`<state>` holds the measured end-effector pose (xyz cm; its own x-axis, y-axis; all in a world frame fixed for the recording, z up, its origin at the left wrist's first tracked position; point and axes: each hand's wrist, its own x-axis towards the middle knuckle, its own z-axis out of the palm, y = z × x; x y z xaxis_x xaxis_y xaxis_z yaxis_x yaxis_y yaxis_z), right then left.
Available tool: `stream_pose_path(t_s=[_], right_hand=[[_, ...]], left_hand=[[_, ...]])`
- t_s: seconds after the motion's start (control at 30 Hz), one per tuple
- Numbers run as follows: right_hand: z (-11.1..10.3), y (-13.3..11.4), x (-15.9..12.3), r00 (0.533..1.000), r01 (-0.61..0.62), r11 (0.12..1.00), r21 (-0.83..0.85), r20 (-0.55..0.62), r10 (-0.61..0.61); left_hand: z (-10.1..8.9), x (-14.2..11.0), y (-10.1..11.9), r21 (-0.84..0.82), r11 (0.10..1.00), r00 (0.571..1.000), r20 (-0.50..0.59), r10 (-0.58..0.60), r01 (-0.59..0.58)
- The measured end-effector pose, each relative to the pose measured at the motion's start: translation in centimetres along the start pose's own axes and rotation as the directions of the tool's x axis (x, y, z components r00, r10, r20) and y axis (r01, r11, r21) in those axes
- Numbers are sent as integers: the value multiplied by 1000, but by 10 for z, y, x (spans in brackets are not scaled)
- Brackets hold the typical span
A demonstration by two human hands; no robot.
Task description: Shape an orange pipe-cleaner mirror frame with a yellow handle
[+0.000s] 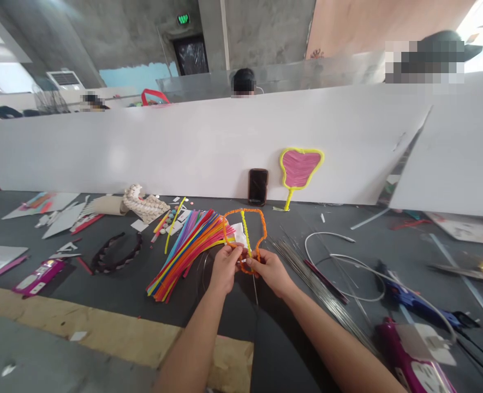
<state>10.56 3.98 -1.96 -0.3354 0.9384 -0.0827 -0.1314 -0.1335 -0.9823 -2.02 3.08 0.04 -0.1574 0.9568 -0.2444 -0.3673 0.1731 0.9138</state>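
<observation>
Both my hands grip the lower part of an orange pipe-cleaner frame (264, 225), bent into a rough loop with a yellow twisted strip (246, 228) running down its middle. My left hand (226, 266) pinches the lower left side of the loop. Opposite it, my right hand (270, 268) has thumb and fingers closed on the lower right side, near the yellow strip's bottom end. A thin wire (255, 290) sticks out below the hands. Just left of the loop lies a fanned bundle of coloured pipe cleaners (184, 254). My fingers partly hide the loop's bottom.
A pink, yellow-edged fan shape (302, 168) and a phone (258, 187) lean on the white partition (184, 147). Metal wires (315, 281), a blue glue gun (413, 297) and a purple power strip (419, 363) lie right. A braided headband (116, 254) and another power strip (40, 277) lie left.
</observation>
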Motion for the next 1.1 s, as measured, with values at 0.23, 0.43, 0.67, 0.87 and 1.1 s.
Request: stream_pose_path(t_s=[0.23,0.43,0.67,0.87,1.1], right_hand=[[-1,-6,-2,997,9,999,-45,81,-5],[-13,-18,1,995,-17,1000,21,-94,19],[-23,-19,7,981,60,996,66,-190,-47],[-38,-24,8,984,79,995,-56,-153,-86],[-58,-42,-1,815,462,554,-692,85,-574]], left_hand=[[0,-1,0,-66,997,993,119,-28,36],[3,-3,6,-86,993,985,156,-70,84],[6,-5,1,-28,983,979,100,-176,180],[7,-6,5,-64,976,972,126,-198,207],[9,-11,8,-133,964,964,171,-205,229]])
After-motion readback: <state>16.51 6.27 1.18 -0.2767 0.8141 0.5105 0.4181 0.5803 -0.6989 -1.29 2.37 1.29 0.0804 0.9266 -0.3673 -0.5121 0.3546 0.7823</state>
